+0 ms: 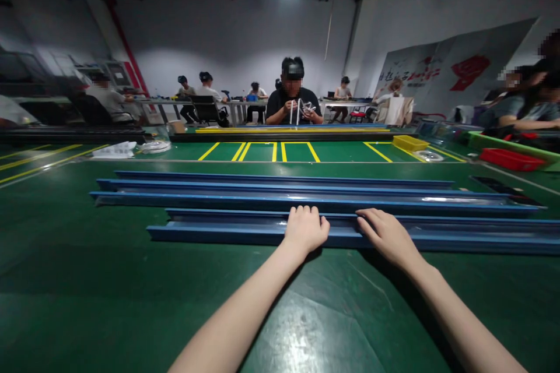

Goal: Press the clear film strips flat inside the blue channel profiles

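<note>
A long blue channel-shaped strip (pixel 227 234) lies across the green table, nearest to me, its open side up. My left hand (pixel 305 227) is closed over its middle, fingers curled on the far wall and thumb to the right. A little to the right, my right hand (pixel 387 236) holds the same far wall, fingertips over the edge and lowest digit inside the channel. Its fingers are only partly bent, and part of the grip is hidden. Just beyond the strip lie more blue channel strips (pixel 210 193), roughly parallel to it; neither hand touches them.
Yellow tape lines (pixel 275 152) mark the green tabletop (pixel 131 303) farther off. A yellow tray (pixel 410 143) and a red tray (pixel 511 158) stand at the right. Dark and yellow strips (pixel 245 135) lie before a seated person (pixel 273 106) handling white parts.
</note>
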Tool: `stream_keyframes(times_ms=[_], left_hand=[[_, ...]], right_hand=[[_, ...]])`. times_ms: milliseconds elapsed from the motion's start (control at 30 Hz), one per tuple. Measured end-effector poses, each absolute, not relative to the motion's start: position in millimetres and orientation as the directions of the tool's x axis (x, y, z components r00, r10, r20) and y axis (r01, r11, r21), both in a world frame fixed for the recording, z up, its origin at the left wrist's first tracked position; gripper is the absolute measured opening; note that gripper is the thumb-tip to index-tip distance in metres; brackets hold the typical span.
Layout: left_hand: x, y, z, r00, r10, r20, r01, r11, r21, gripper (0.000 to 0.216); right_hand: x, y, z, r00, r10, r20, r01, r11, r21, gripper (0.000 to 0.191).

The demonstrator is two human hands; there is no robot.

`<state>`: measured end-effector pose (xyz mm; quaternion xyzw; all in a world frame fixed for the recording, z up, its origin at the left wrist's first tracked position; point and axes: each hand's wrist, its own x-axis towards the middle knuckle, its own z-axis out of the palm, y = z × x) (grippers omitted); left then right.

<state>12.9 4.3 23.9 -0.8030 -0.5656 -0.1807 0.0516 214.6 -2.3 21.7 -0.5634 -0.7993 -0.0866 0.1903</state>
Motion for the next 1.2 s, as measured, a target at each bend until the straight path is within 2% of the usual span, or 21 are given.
stream_keyframes(times_ms=[233, 400, 500, 600, 733, 933, 1100, 1200], left_hand=[[-35.4, 6.2, 26.5, 0.309, 0.885, 0.348, 0.943, -0.332, 0.007, 0.033], [-77.7, 7.0, 29.6, 0.306, 0.894, 0.328, 0.951, -0.303, -0.062, 0.03], [-103.9, 7.9, 28.3, 0.304, 0.897, 0.321, 0.953, -0.291, -0.089, 0.031], [-130.3, 7.3, 24.8, 0.318, 0.885, 0.34, 0.948, -0.302, -0.099, 0.033], [-161.5, 3.5, 20.4, 0.304, 0.845, 0.44, 0.953, -0.279, -0.122, 0.036], [-174.7, -3.0, 15.4, 0.236, 0.768, 0.596, 0.971, -0.209, -0.114, 0.033], [-152.7, -0.7, 11.7, 0.332, 0.743, 0.581, 0.937, -0.329, -0.115, 0.031], [-146.4, 3.3, 13.3, 0.338, 0.751, 0.567, 0.937, -0.325, -0.127, 0.033]], right_hand=[[268.8, -0.4, 15.7, -0.239, 0.875, 0.422, 0.964, 0.266, -0.006, 0.041], [268.9, 3.0, 17.1, -0.297, 0.862, 0.41, 0.952, 0.299, 0.06, 0.04], [250.6, 2.2, 16.0, -0.261, 0.849, 0.459, 0.962, 0.268, 0.051, 0.04], [223.2, 1.0, 12.7, -0.17, 0.826, 0.537, 0.984, 0.171, 0.047, 0.04], [188.9, 1.0, 10.2, -0.171, 0.798, 0.577, 0.98, 0.198, 0.017, 0.037], [154.3, 3.8, 10.7, -0.176, 0.813, 0.554, 0.981, 0.188, 0.036, 0.038], [137.7, 6.4, 9.5, -0.14, 0.799, 0.585, 0.987, 0.16, 0.018, 0.037], [136.0, 7.8, 10.4, -0.115, 0.775, 0.621, 0.99, 0.143, 0.004, 0.036]])
